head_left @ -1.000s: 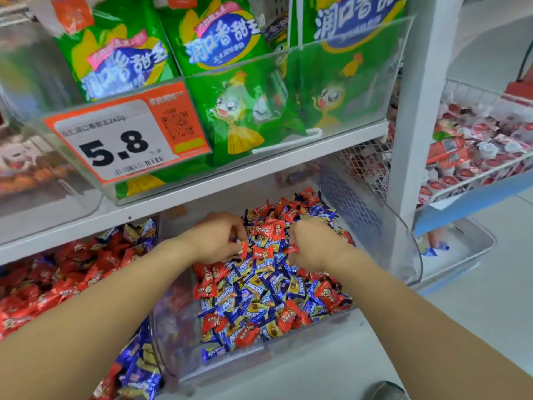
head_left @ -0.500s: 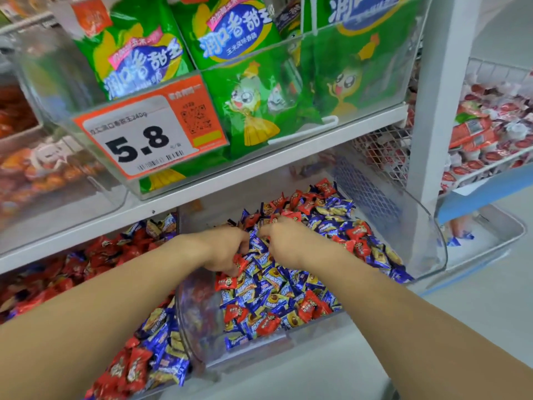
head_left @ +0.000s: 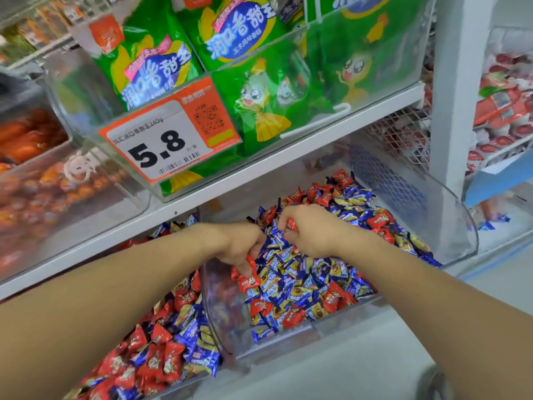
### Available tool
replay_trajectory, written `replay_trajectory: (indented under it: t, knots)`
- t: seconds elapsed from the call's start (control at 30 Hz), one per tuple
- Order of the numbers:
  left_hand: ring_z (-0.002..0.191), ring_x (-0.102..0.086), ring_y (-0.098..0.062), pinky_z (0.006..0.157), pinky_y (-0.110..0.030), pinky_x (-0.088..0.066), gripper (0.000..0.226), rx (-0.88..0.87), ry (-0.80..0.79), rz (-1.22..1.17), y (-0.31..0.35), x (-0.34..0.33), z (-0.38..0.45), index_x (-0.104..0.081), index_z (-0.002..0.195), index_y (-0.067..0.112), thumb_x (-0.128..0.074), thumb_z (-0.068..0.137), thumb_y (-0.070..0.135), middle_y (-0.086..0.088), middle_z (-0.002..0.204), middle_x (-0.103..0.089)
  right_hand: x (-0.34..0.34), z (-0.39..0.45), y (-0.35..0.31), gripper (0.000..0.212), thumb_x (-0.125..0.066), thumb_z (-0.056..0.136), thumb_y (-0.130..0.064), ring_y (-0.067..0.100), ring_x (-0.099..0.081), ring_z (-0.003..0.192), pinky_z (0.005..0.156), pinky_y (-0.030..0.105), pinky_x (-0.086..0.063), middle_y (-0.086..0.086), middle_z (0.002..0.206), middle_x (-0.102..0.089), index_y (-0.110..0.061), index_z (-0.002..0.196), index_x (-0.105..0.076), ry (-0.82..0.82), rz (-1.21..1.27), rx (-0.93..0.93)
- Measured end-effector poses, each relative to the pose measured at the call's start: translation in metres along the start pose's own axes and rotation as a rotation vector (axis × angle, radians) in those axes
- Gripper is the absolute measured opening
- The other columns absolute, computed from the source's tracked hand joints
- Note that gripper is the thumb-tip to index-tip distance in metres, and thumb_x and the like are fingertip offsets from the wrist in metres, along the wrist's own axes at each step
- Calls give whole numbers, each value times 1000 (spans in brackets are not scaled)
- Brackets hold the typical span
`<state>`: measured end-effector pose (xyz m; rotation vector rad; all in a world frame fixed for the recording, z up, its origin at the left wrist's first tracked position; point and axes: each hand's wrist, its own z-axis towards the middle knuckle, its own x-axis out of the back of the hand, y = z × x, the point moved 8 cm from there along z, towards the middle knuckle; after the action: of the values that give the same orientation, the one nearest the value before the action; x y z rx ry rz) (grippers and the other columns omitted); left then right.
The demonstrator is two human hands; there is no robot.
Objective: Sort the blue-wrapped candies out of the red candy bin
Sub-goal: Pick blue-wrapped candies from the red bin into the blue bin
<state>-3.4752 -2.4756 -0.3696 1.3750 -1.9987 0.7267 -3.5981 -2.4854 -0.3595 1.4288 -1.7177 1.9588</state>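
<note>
**Both hands in the mixed candy bin**

Nearest the camera, two bare forearms reach in from the bottom corners. Below the left arm sits a left bin (head_left: 184, 336) heaped with red and blue wrapped sweets; its lower edge is cut off by the frame. Print on these wrappers is too small to read.

The left hand (head_left: 239, 243) is curled down into the near left part of the clear bin (head_left: 450, 226), its fingers closed on red candies (head_left: 250, 267) that stick out beneath them. How many it holds cannot be told. The right hand (head_left: 311, 232) is beside it, further back in the same bin, knuckles up, fingertips pinching a red candy (head_left: 292, 225); most of that piece is hidden by the fingers. The blue candies (head_left: 314, 272) fill the bin all round and beneath both hands, touching them, with red ones scattered among them, thicker at the back.

Above, a white shelf edge carries an upper clear bin with an orange price tag (head_left: 170, 137) reading "5.8" and "240g", with a barcode and a QR code. Behind it stand green bags (head_left: 245, 39) with large Chinese lettering and a cartoon corn figure. To the left, orange goods are blurred. Past the white post (head_left: 458, 82) on the right, a wire basket holds red-and-white packets, indistinct.
</note>
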Motion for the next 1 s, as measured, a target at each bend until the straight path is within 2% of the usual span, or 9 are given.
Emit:
replay_trajectory:
  t: [0.07, 0.17, 0.33, 0.43, 0.53, 0.63, 0.7, 0.83, 1.0]
  knots:
    - [88, -56, -20, 72, -30, -46, 49, -11, -38, 61, 5, -5, -2, -56, 108, 18, -86, 72, 30, 2, 101, -61, -2, -3, -4, 21, -51, 98, -8, 32, -61, 100, 73, 36, -51, 14, 110, -62, -8, 115, -62, -62, -42, -3]
    - [84, -51, -21, 70, -29, -40, 67, -39, -40, 146, 16, -18, -3, -50, 118, 16, -87, 67, 39, -2, 104, -61, -16, -6, -1, 25, -47, 97, -4, 38, -60, 87, 67, 40, -50, 28, 118, -62, 6, 114, -63, -208, -110, -44]
    - [78, -51, -21, 65, -30, -40, 41, -84, 18, 138, 22, -24, 2, -49, 93, 18, -83, 75, 31, 2, 87, -56, -23, -17, 3, 29, -50, 96, -13, 19, -43, 66, 49, 25, -33, 8, 81, -55, 2, 116, -65, -371, -223, -75]
    - [78, -53, -21, 67, -30, -42, 30, -88, -30, 96, 18, -22, -1, -54, 94, 16, -76, 82, 32, 2, 86, -58, -16, -21, 5, 33, -68, 91, -29, 17, -50, 71, 54, 24, -38, 11, 91, -66, -3, 111, -67, -368, -167, -63]
    - [74, -46, -18, 68, -31, -40, 18, -95, -29, -59, 14, -19, -7, -51, 93, 15, -66, 90, 25, 4, 84, -53, -9, -24, 9, 22, -68, 92, -23, 11, -52, 74, 55, 19, -38, -3, 92, -60, -12, 111, -65, -323, -158, -50]
    - [74, -51, -15, 74, -35, -48, 15, -103, 23, -312, 11, -12, -11, -55, 104, 10, -60, 93, 19, 3, 87, -57, -15, -28, 14, 38, -74, 87, -35, 16, -57, 86, 68, 25, -43, -4, 99, -56, -19, 119, -60, -354, -180, -85]
    - [67, -55, -13, 65, -31, -50, 15, -87, 39, -532, 10, -8, -15, -56, 109, 10, -56, 97, 19, 4, 81, -58, -24, -28, 14, 50, -79, 80, -42, 24, -58, 100, 77, 30, -46, 2, 112, -58, -18, 121, -61, -370, -260, -84]
    - [57, -52, -11, 51, -22, -40, 18, -104, 89, -813, 17, 6, -37, -56, 112, 10, -50, 101, 22, 5, 72, -55, -24, -23, 16, 43, -78, 82, -38, 24, -58, 102, 80, 30, -45, 4, 114, -58, -16, 116, -64, -307, -254, -52]
    - [52, -49, -7, 54, -19, -42, 28, -181, 476, -920, 11, 28, -106, -59, 100, 11, -43, 100, 35, 11, 57, -55, 2, -31, 23, 39, -80, 78, -45, 17, -65, 85, 77, 35, -53, -6, 93, -64, -30, 110, -63, -227, -117, -53]
